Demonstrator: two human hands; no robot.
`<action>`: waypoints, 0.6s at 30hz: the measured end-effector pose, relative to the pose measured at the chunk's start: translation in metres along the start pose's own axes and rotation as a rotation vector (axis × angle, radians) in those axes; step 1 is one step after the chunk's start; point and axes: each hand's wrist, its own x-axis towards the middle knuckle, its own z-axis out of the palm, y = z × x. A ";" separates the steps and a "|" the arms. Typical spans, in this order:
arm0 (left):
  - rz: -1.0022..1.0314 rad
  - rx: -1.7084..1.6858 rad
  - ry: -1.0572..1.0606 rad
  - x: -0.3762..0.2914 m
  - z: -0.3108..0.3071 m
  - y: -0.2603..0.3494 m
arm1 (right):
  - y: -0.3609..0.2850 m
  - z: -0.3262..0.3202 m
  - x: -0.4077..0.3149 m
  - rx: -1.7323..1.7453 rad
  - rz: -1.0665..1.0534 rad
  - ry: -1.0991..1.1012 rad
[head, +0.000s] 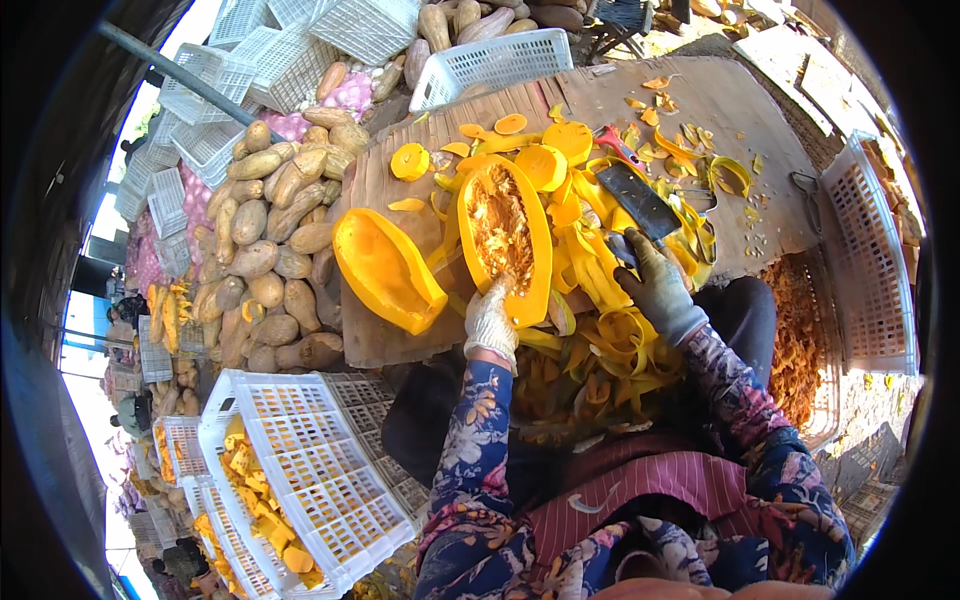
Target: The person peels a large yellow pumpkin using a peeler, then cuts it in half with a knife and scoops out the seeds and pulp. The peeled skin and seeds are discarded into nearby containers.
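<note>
My left hand [492, 319], in a white knit glove, grips the lower end of a peeled pumpkin half [504, 232] with its seeds and stringy pulp facing up. To its left lies a hollowed pumpkin half [386, 266]. My right hand [660, 281], in a grey coated glove, is at the cleaver [637, 199] and holds a dark object near its handle end; what exactly it grips is partly hidden. Around the cleaver lie pumpkin peels [592, 262], a peeler with a red handle [619, 144] and round pumpkin slices [541, 166].
Cardboard [720, 97] covers the work surface. Whole pumpkins [300, 176] are heaped at the left. A white crate of pumpkin chunks [322, 457] stands lower left, another crate [870, 255] at the right. Orange pulp [799, 345] fills a container by my right leg.
</note>
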 end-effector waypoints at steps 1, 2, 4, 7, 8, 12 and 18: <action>-0.006 -0.009 -0.004 -0.015 -0.004 -0.002 | -0.012 0.011 0.004 0.259 0.106 -0.092; -0.024 -0.048 -0.047 -0.031 -0.010 -0.004 | -0.021 0.018 0.009 0.219 0.033 -0.091; -0.049 0.014 0.026 -0.058 -0.020 -0.011 | -0.038 0.035 0.020 0.145 -0.067 -0.120; -0.204 -0.129 -0.005 -0.094 -0.027 -0.022 | -0.053 0.054 0.037 -0.026 -0.224 -0.172; -0.264 -0.261 -0.055 -0.105 -0.025 -0.025 | -0.056 0.056 0.039 -0.100 -0.134 -0.252; -0.146 -0.489 -0.095 -0.139 -0.014 -0.026 | -0.067 0.054 0.037 -0.080 -0.122 -0.279; -0.018 -0.360 0.041 -0.133 -0.012 -0.023 | -0.068 0.054 0.027 -0.193 -0.159 -0.330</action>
